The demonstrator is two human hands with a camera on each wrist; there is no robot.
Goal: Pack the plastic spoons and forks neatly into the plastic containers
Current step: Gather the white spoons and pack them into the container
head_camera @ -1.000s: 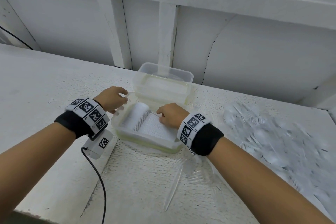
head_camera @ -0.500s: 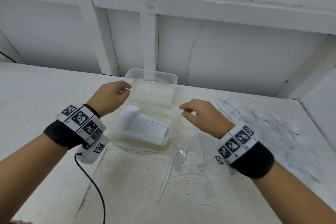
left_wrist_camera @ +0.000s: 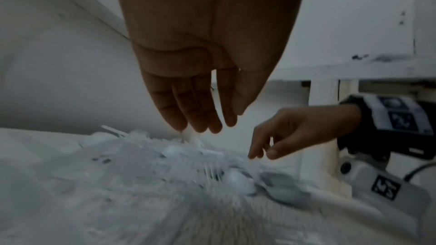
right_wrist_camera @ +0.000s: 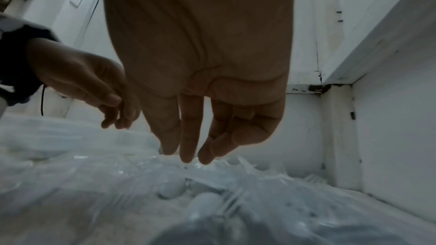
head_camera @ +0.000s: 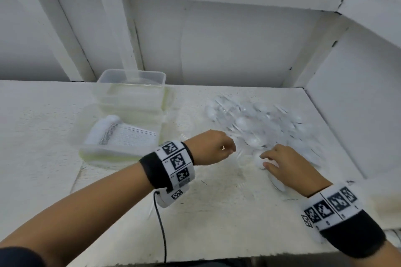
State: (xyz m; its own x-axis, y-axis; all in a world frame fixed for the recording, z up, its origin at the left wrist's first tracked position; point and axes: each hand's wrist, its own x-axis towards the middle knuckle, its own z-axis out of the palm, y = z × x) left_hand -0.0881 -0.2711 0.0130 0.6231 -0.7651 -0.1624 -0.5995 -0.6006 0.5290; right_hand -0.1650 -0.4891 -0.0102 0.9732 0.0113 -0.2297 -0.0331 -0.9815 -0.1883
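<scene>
A loose pile of clear plastic spoons and forks (head_camera: 260, 125) lies at the right of the white table. My left hand (head_camera: 225, 149) hovers at the pile's near left edge, fingers hanging relaxed (left_wrist_camera: 207, 124) just above the cutlery and holding nothing. My right hand (head_camera: 269, 159) reaches into the pile's near edge with loose fingers (right_wrist_camera: 191, 154), its tips touching a white spoon bowl (head_camera: 261, 165). To the left stands an open clear container (head_camera: 108, 154) with a neat row of stacked spoons (head_camera: 121, 134) inside.
A second clear container (head_camera: 130, 80) stands behind the first, against the back wall. A side wall (head_camera: 358, 115) closes off the table just right of the pile. A black cable (head_camera: 161, 223) hangs from my left wrist over the front edge.
Both hands left the container and moved right to the cutlery pile. The right hand went first, then the left followed. The view turned right with them.
</scene>
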